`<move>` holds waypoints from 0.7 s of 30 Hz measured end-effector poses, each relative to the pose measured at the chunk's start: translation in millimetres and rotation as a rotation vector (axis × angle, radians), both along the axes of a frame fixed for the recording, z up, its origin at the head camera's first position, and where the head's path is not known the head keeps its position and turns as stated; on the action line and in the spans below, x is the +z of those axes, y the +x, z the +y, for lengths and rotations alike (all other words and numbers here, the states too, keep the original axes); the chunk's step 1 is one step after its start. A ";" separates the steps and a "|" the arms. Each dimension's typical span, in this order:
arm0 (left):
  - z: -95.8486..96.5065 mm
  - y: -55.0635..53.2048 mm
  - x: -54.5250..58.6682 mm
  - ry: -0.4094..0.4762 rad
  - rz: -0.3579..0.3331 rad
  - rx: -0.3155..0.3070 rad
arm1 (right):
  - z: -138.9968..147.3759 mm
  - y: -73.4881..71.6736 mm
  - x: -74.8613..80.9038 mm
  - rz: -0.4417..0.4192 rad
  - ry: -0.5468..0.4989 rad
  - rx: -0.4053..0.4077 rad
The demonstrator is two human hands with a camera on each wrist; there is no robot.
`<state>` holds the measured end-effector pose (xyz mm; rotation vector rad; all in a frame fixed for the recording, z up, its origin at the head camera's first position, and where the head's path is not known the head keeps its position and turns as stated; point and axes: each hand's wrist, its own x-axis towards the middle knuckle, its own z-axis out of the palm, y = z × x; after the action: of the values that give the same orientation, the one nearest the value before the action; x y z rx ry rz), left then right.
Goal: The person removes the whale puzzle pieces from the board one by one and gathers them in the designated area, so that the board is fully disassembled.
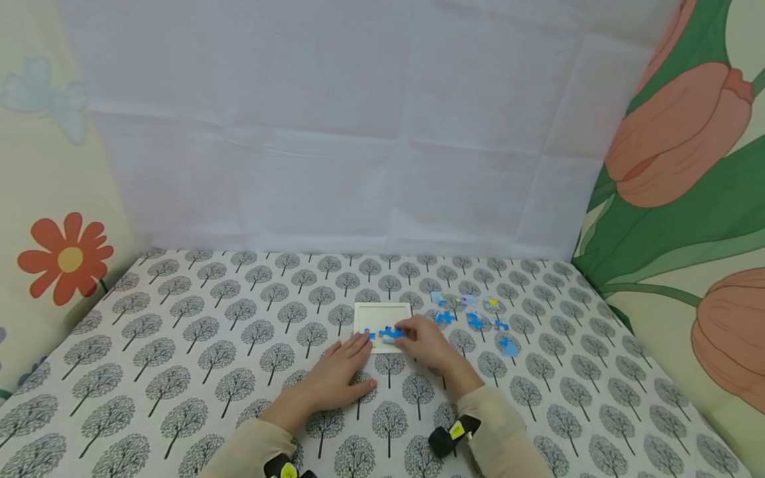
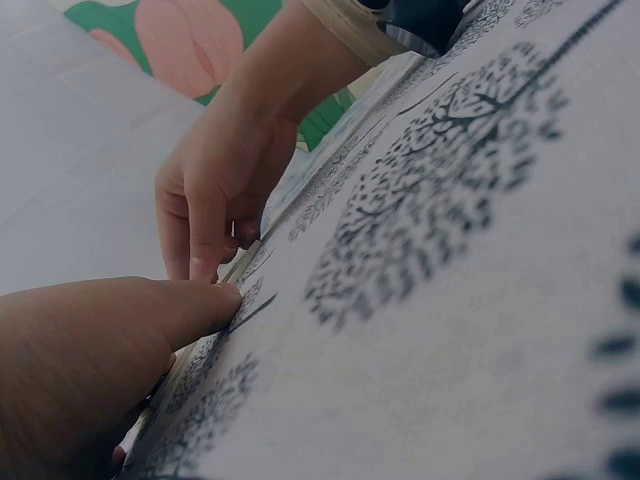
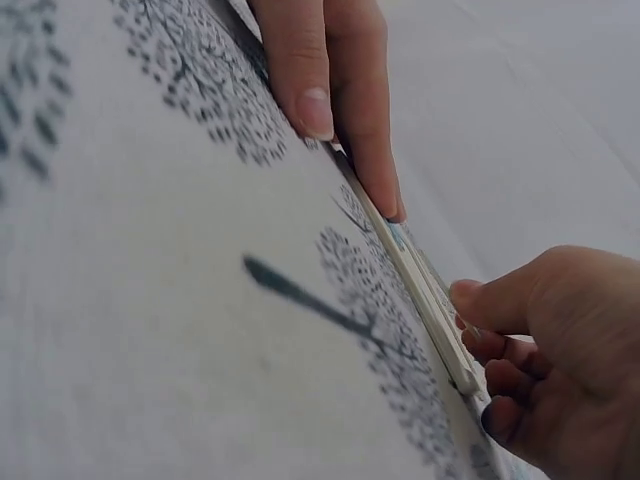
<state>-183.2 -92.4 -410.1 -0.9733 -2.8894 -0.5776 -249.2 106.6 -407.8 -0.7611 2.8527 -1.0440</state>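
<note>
A small white puzzle frame (image 1: 382,305) lies on the tree-print tablecloth. Along its lower part are a blue jigsaw piece (image 1: 370,335) on the left and joined-looking blue jigsaw pieces (image 1: 390,333) towards the right. My left hand (image 1: 337,375) rests with its fingers extended, fingertips touching the left piece and the frame's lower left. At the frame's right side my right hand (image 1: 427,342) pinches a jigsaw piece between thumb and fingers; in the right wrist view the right hand (image 3: 560,345) hides most of that piece.
Several loose blue jigsaw pieces (image 1: 475,321) are scattered right of the frame, one light blue piece (image 1: 507,346) nearest me. A yellow-marked piece (image 1: 492,303) lies farther back. Behind the table hangs a white cloth (image 1: 335,146).
</note>
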 end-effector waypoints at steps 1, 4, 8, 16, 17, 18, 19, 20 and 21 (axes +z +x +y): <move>-0.1 0.0 0.0 0.000 -0.001 0.000 | 0.9 -0.3 0.8 0.000 0.002 0.003; -0.5 -0.2 -0.8 0.001 -0.006 0.002 | 3.5 -0.8 4.2 -0.007 -0.003 0.021; -0.8 -0.3 -2.1 0.001 -0.007 0.003 | 9.7 0.2 10.0 -0.013 -0.003 0.042; 0.1 0.1 -2.7 0.001 -0.021 0.006 | 38.0 1.8 19.2 -0.005 -0.011 0.064; -0.1 0.1 -3.0 0.001 -0.020 0.004 | 42.9 2.0 20.7 0.001 -0.012 0.071; -0.2 0.1 -3.1 0.002 -0.019 0.004 | 47.6 2.1 21.9 0.008 -0.020 0.079; -0.4 0.1 -3.4 0.001 -0.019 0.003 | 52.3 1.6 22.1 0.005 -0.035 0.083; -0.6 0.0 -3.5 0.000 -0.019 0.003 | 57.0 1.4 22.5 0.008 -0.043 0.080; -0.7 -0.1 -3.5 0.001 -0.018 0.002 | 61.1 1.6 23.7 0.009 -0.056 0.081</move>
<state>-183.3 -93.2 -413.6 -0.9694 -2.9055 -0.5912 -247.5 167.7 -384.1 -0.8795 2.7843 -1.1163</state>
